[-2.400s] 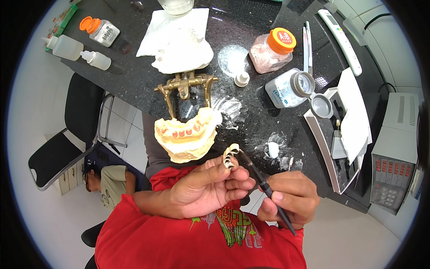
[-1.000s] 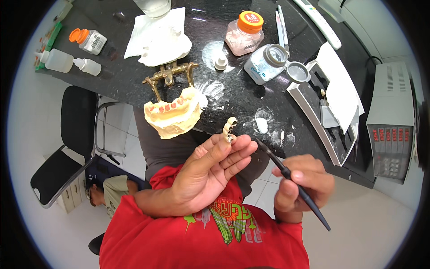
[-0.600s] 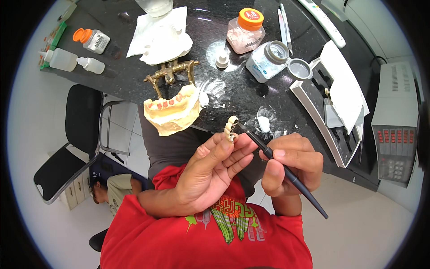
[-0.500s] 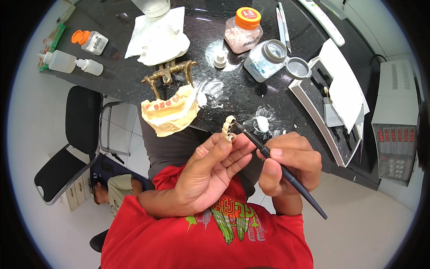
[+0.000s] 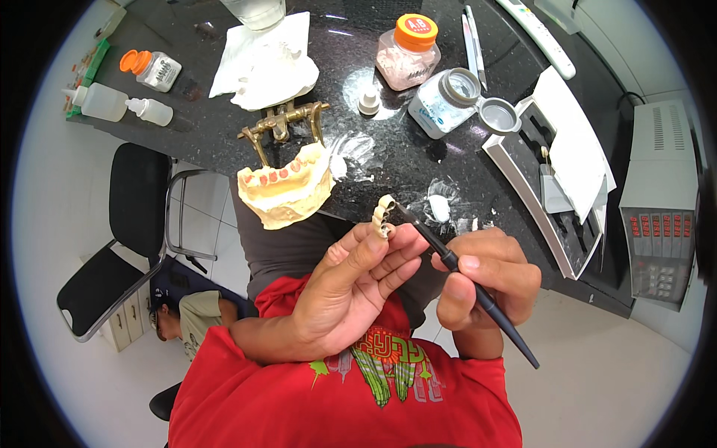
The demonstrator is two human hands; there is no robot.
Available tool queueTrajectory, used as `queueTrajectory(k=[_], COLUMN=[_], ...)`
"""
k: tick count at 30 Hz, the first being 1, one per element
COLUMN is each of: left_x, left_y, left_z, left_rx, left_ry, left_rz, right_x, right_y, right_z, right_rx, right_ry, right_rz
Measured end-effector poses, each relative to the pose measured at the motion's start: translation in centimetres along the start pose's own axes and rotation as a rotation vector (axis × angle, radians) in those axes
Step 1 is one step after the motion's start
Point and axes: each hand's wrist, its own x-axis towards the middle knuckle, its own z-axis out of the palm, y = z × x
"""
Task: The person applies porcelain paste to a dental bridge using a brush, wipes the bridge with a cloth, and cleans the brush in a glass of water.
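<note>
Between thumb and fingers, my left hand [image 5: 347, 287] pinches one end of a small dental bridge [image 5: 382, 216], cream outside with dark metal in its hollows. It stands up from the fingertips. My right hand [image 5: 493, 276] grips a slim dark brush-like tool [image 5: 488, 302] like a pen. Its fine tip lies right beside the upper end of the bridge; whether they touch I cannot tell. To the left, a yellow plaster jaw model [image 5: 287, 198] with several red tooth stumps sits at the table's near edge, fixed to a brass articulator [image 5: 280, 125].
On the black tabletop [image 5: 351, 52] are white powder patches, an orange-lidded jar [image 5: 408, 56], an open tub [image 5: 441, 108], tissue [image 5: 272, 67] and small bottles [image 5: 153, 112]. An open white case [image 5: 534, 187] lies right, near a control unit [image 5: 661, 224]. A person [image 5: 196, 321] is at lower left.
My right hand and the tool have shifted slightly right and down, drawing the tip a little off the bridge. My left hand stays almost still, keeping its pinch.
</note>
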Motion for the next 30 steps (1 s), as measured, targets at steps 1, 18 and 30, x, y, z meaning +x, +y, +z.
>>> queueTrajectory(k=[1,18,30], left_x=[-0.1,0.9,4.8], left_y=[0.2,-1.4,2.3], left_z=[0.3,-0.8,0.5], left_rx=[-0.003,0.464,1.437], left_ry=[0.017,-0.227,-0.624], left_rz=[-0.002,0.279,1.442], right_x=[-0.1,4.6,4.9], right_y=[-0.1,-0.9,-1.7], right_z=[0.0,-12.4,-9.8], right_rx=[0.031,-1.126,-1.017], right_ry=[0.001,-0.265,0.043], right_rz=[-0.002,0.118,0.044])
